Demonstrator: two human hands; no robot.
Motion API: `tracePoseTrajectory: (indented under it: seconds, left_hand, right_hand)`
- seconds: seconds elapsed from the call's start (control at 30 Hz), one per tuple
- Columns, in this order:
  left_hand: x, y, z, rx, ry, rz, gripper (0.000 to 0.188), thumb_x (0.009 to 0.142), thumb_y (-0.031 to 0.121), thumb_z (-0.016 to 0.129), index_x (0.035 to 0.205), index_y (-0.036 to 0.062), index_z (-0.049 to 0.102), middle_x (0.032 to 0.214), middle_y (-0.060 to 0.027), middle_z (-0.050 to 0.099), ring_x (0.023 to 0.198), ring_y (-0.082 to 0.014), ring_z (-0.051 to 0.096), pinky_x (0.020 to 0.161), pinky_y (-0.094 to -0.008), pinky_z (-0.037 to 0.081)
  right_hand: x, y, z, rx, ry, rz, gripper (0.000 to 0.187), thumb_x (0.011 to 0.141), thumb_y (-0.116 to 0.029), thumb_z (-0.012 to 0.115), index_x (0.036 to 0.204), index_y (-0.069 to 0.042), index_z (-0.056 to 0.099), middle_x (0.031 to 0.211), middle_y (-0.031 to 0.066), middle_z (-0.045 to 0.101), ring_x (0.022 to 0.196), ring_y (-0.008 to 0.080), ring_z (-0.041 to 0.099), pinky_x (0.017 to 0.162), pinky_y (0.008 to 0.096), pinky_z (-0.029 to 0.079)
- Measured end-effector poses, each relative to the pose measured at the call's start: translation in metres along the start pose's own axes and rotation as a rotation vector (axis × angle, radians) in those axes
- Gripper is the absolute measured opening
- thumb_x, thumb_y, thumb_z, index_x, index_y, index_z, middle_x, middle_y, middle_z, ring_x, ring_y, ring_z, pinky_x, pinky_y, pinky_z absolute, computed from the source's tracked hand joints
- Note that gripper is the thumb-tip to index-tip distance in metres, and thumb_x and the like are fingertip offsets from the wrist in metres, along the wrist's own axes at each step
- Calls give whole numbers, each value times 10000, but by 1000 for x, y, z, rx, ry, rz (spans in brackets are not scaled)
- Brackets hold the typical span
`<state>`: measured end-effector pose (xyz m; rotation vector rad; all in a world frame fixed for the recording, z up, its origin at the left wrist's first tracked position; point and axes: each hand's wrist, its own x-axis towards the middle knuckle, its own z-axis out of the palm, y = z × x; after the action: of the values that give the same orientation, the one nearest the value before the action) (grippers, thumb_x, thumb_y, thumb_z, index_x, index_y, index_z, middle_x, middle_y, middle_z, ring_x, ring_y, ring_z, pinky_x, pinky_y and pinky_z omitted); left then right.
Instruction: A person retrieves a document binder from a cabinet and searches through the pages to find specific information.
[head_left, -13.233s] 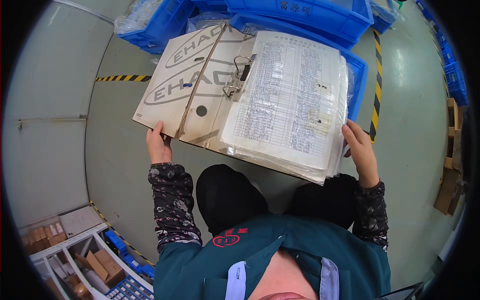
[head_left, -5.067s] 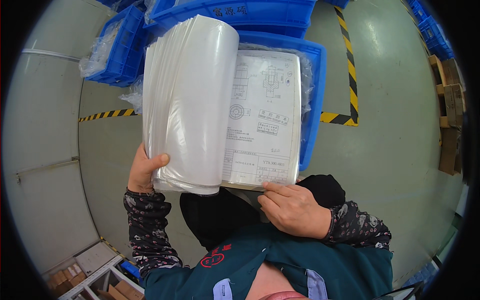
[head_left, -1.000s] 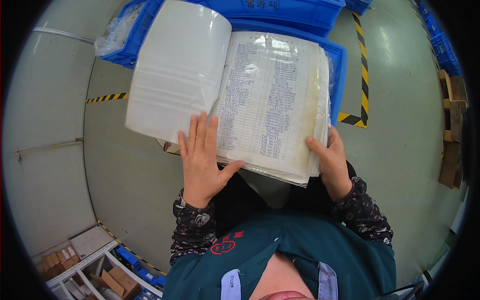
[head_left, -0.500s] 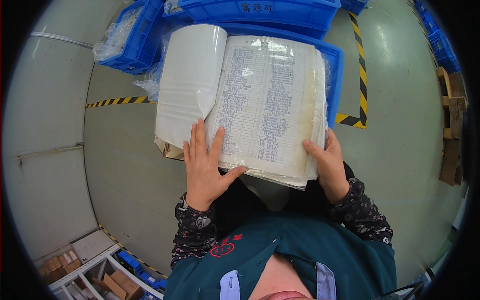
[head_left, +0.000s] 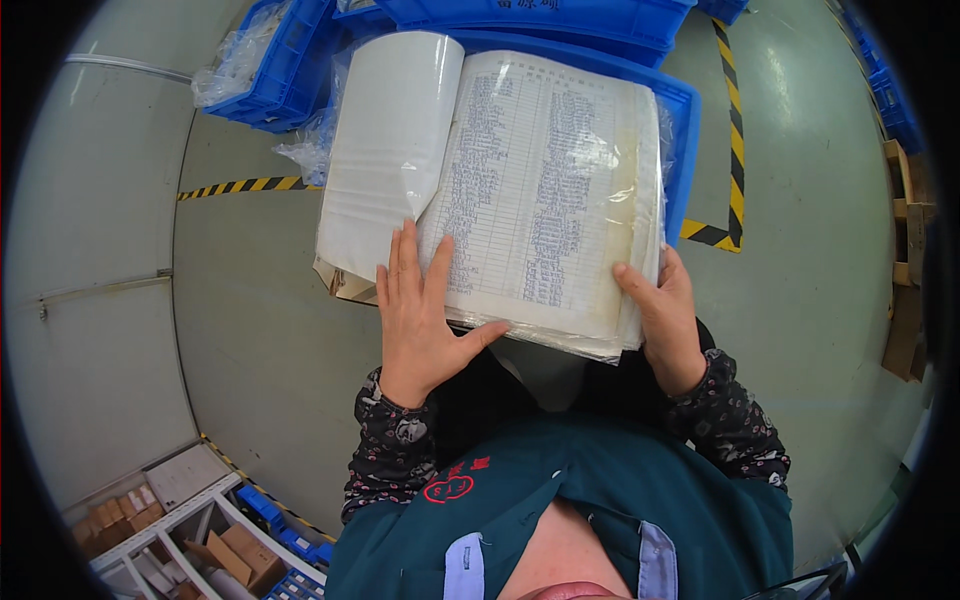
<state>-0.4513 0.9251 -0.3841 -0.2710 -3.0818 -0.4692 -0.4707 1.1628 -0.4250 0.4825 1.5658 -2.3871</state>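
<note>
In front of me a thick binder of clear plastic sleeves lies spread over a blue crate point(head_left: 682, 150). Its right-hand sheet point(head_left: 525, 200) is a ruled form with two columns of blue handwriting. The left-hand page point(head_left: 385, 150) is blank white and curls up along its spine side. My left hand point(head_left: 415, 310) lies with fingers spread over the lower middle of the binder, its fingertips on the left page near the fold. At the lower right corner, my right hand point(head_left: 665, 315) grips the stack of sleeved sheets, thumb on top and fingers mostly hidden behind.
Blue crates point(head_left: 540, 20) stand beyond the binder; another crate point(head_left: 290, 75) at the far left holds clear plastic bags. Yellow-black floor tape point(head_left: 735, 130) runs on the right. Cardboard boxes point(head_left: 908, 250) sit at the right edge, a shelf point(head_left: 190, 530) at lower left.
The binder and both hands sit slightly higher and further right in the picture, as does much of the surroundings. The hands keep the same hold on the pages.
</note>
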Motion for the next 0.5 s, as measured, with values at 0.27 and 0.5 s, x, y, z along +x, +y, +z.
tracePoseTrajectory:
  seconds: [0.27,0.5]
  left_hand:
    - [1,2,-2,-25,9,-4,891,612,497,726,1297,45,380,1415,-228,190,1290,-380,231,1004,-518,203]
    - [-1,0,-3,-19,-11,-3,921,587,481,746,1309,57,362,1414,-238,171,1296,-393,203,988,-565,203]
  right_hand:
    - [2,2,-1,31,-15,-20,425,810,-39,570,1186,47,390,1110,130,542,982,170,545,872,300,432]
    - [1,3,-1,27,-19,-28,433,802,-33,559,1189,52,385,1123,132,534,994,174,540,879,300,426]
